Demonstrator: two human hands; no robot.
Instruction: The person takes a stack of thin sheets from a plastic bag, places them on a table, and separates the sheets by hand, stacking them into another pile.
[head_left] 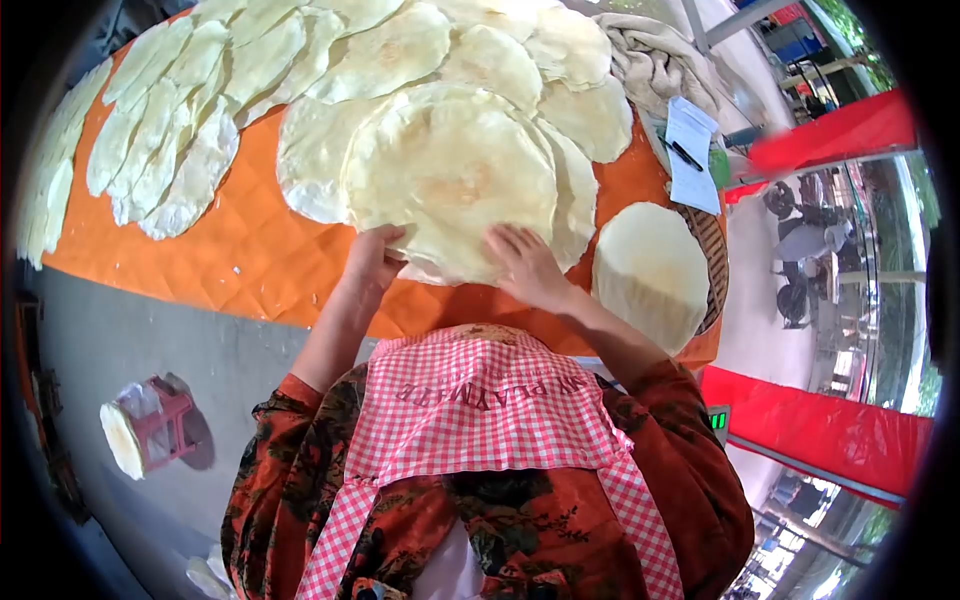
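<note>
A pile of thin round flatbreads (455, 170) lies before me on an orange tablecloth (250, 250). At its near left edge, my left hand (378, 255) is closed on the rim of a flatbread, thumb on top and fingers partly hidden. My right hand (528, 265) rests with fingers stretched out on the near right part of the top flatbread. How many sheets the left hand grips I cannot tell. To the right, another round flatbread (650, 270) lies over a woven basket (712, 260).
Overlapping flatbreads (180, 120) cover the table's far and left parts. A notepad (690, 150) with a pen (685, 155) and a crumpled cloth (655, 65) sit at the back right. A small pink stool (170, 420) stands on the floor at left. Red sheeting (810, 420) hangs at right.
</note>
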